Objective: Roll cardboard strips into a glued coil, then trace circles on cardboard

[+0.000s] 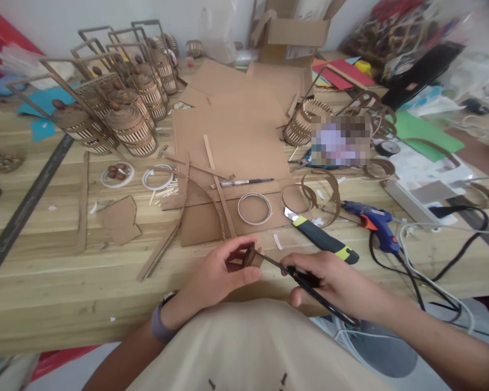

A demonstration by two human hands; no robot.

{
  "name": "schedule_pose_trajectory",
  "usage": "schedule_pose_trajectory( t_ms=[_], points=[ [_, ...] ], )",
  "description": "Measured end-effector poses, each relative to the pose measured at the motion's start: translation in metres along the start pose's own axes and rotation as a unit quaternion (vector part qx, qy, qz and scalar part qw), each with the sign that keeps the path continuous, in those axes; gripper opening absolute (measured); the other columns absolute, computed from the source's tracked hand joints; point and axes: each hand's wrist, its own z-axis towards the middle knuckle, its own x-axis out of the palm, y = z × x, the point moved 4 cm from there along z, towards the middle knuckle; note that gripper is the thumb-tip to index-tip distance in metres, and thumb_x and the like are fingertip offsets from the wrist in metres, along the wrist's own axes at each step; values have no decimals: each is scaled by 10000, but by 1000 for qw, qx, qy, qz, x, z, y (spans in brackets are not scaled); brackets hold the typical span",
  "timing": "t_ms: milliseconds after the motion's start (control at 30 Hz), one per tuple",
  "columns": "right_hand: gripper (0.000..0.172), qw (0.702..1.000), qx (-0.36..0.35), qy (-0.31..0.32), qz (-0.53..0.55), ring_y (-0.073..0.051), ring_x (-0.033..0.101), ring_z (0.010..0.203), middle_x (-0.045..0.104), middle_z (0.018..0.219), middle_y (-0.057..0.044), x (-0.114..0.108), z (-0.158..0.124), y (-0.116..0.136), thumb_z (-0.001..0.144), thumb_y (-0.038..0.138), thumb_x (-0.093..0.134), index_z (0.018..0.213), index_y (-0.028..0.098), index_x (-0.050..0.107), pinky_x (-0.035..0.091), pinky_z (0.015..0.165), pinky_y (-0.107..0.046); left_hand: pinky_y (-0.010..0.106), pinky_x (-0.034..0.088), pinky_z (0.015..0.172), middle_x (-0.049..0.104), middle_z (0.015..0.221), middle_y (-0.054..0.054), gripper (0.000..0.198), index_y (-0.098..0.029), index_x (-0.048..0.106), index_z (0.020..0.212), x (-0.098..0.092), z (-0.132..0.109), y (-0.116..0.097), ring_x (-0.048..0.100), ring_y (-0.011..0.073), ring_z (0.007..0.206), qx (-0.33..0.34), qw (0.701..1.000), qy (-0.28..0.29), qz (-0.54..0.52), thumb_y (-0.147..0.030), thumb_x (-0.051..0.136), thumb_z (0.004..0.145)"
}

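Note:
My left hand pinches a small brown cardboard piece between thumb and fingers, just above the near table edge. My right hand is closed around the black handles of a pair of scissors. The scissor blades point left and meet the cardboard piece. A utility knife with a black and yellow-green grip lies just beyond my right hand. Flat cardboard sheets lie on the wooden table beyond my hands, with a white ring and a pen on them.
Several finished cardboard lanterns stand at the back left. A blue glue gun with a black cord lies at the right, near curled cardboard strips. An open box stands at the back. Coloured paper and clutter fill the right side.

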Motion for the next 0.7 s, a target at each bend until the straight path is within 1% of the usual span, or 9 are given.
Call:
schedule_pose_trajectory(
  t_ms=[100, 267, 333, 400, 433, 500, 567, 633, 700],
  points=[
    [496, 1000, 1, -8, -7, -142, 554, 609, 641, 703, -10, 5, -2, -6, 905, 672, 547, 880, 184, 635, 416, 578, -239, 411, 495, 988, 662, 1297, 124, 641, -207, 585, 1332, 1, 1, 2, 627, 278, 1165, -18, 1000, 4, -7, -404, 791, 758],
    [517, 999, -10, -22, -27, -146, 578, 583, 643, 676, -3, 10, -5, -13, 894, 700, 535, 882, 190, 625, 424, 562, -235, 428, 500, 987, 670, 1298, 143, 619, -188, 607, 1297, 2, 0, 0, 632, 300, 1181, -25, 1000, 8, 1, -413, 786, 749],
    [508, 998, -16, -35, -40, -149, 598, 575, 647, 669, 0, 10, -7, -14, 900, 693, 533, 894, 194, 625, 429, 555, -233, 429, 491, 1005, 646, 1341, 152, 637, -189, 587, 1315, 1, -1, 0, 616, 301, 1216, -30, 1000, -1, 4, -408, 784, 751],
    [481, 996, -9, -50, -74, -162, 634, 593, 664, 685, -5, 4, -9, -15, 903, 672, 552, 943, 200, 637, 441, 559, -235, 434, 481, 1024, 619, 1382, 157, 656, -201, 567, 1327, 0, -2, 0, 599, 303, 1247, -34, 999, -11, 1, -402, 792, 744],
    [453, 992, 3, -63, -105, -172, 651, 608, 676, 698, -10, -3, -9, -18, 902, 648, 574, 974, 207, 645, 446, 564, -239, 441, 479, 1028, 612, 1391, 157, 662, -209, 562, 1325, -1, -2, 0, 596, 306, 1254, -36, 999, -14, 0, -403, 796, 737],
    [365, 975, 43, -108, -188, -203, 684, 670, 711, 763, -30, -26, -10, -29, 895, 562, 627, 1031, 226, 660, 462, 589, -255, 457, 481, 1026, 612, 1388, 154, 664, -220, 553, 1323, -2, -4, 0, 597, 314, 1250, -42, 999, -12, 5, -418, 793, 737],
    [284, 940, 99, -170, -280, -243, 707, 784, 741, 905, -65, -62, -13, -48, 887, 437, 634, 1089, 240, 667, 482, 642, -281, 461, 487, 1018, 632, 1351, 148, 662, -218, 544, 1326, -2, -5, 1, 603, 315, 1231, -46, 999, -5, 20, -451, 771, 749],
    [325, 898, 172, -210, -347, -271, 702, 846, 735, 1011, -92, -104, -17, -75, 882, 322, 584, 1191, 238, 640, 486, 666, -307, 448, 493, 1011, 652, 1305, 141, 672, -209, 531, 1336, -3, -7, 2, 603, 311, 1222, -49, 998, 4, 33, -485, 747, 763],
    [385, 876, 217, -202, -379, -289, 688, 879, 721, 1048, -119, -143, -22, -102, 862, 274, 559, 1238, 210, 616, 495, 705, -336, 432, 495, 1008, 656, 1286, 136, 690, -201, 520, 1343, -4, -8, 3, 594, 310, 1226, -50, 998, 11, 39, -514, 735, 767]
  ],
)
